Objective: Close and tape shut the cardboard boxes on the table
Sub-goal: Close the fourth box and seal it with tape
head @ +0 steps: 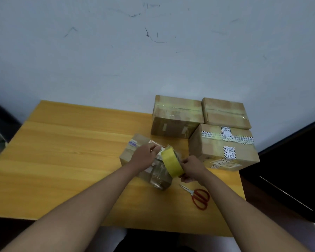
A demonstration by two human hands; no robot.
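The small cardboard box (145,160) is sitting just below the centre of the frame, on the wooden table (65,151), turned at an angle to the table edge. Its flaps appear closed, and glossy old tape is showing on its near face.

The left hand (144,156) is lying on top of the box, fingertips pinching what looks like the free tape end against the lid, presumably to anchor it and to steady the box. The right hand (190,169) is gripping the yellow tape roll (171,163), fingers curled round its lower edge, and holding it tilted over the box's right side; judged from this, a strip is being drawn across the seam. The two hands are apart, with the roll between them.

Red-handled scissors (198,195) are lying lower right of the box, near the right hand, likely placed for cutting the strip.

Three larger boxes (176,115) (225,113) (224,148) are standing grouped to the upper right, touching or nearly so, each already carrying tape across the top, so they appear finished and set aside.
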